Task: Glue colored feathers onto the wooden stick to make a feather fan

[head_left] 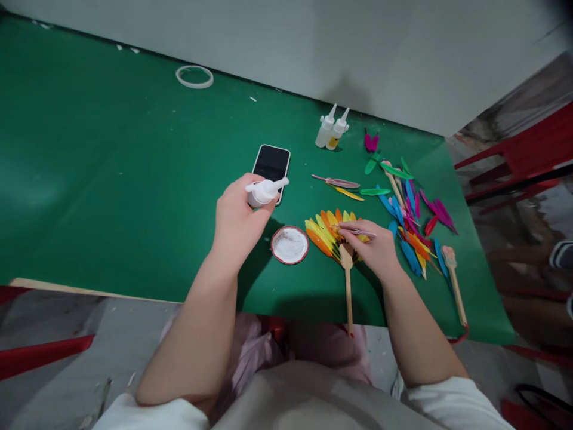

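My left hand (235,215) is wrapped round a white squeeze bottle (263,192) with a nozzle, held above the table in front of a phone (272,160). Between the fingertips of my right hand (378,246) is a thin, shiny pair of tweezers (360,232), its tip over the feather fan (326,227). Yellow and orange feathers spread out from the fan's flat wooden handle (348,278), which points toward me. Part of the fan is hidden under my right hand. A round white lid (290,245) with a red rim lies left of the fan.
Two small bottles (332,132) stand near the wall. Loose feathers (409,200) in several colours lie to the right, with another wooden handle (455,283) beside them. A white ring (194,77) lies at the back left of the green table (111,179). Red chairs (532,149) stand beyond its right end.
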`<action>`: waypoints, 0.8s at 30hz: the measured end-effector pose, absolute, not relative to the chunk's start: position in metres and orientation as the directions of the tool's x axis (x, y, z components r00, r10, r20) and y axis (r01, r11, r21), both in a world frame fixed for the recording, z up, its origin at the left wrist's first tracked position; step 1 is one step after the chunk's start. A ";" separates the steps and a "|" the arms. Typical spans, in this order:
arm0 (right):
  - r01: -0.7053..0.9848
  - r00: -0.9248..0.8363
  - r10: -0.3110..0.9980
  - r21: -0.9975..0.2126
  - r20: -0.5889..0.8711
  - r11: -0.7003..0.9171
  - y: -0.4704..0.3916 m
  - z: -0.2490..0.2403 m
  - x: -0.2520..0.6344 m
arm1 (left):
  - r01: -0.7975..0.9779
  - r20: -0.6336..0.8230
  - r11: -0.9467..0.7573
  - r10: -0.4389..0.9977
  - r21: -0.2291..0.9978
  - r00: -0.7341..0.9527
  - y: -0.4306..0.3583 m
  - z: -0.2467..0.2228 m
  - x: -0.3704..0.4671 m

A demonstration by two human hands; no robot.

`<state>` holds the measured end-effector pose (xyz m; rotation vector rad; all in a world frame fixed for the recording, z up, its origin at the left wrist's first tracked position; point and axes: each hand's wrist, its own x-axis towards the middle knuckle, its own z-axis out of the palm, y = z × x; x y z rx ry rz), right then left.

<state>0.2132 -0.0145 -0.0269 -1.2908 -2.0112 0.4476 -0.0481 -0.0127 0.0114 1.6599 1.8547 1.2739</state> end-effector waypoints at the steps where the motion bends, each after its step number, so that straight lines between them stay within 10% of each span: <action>1: 0.657 -0.260 0.892 -0.609 0.370 0.444 -0.014 -0.027 0.213 | 0.612 0.298 -0.084 0.919 0.786 -0.257 -0.013 0.011 -0.048; 24: 0.658 -0.251 0.903 -0.622 0.349 0.424 -0.014 -0.029 0.212 | 0.537 0.225 -0.071 0.948 0.841 -0.227 -0.016 0.014 -0.043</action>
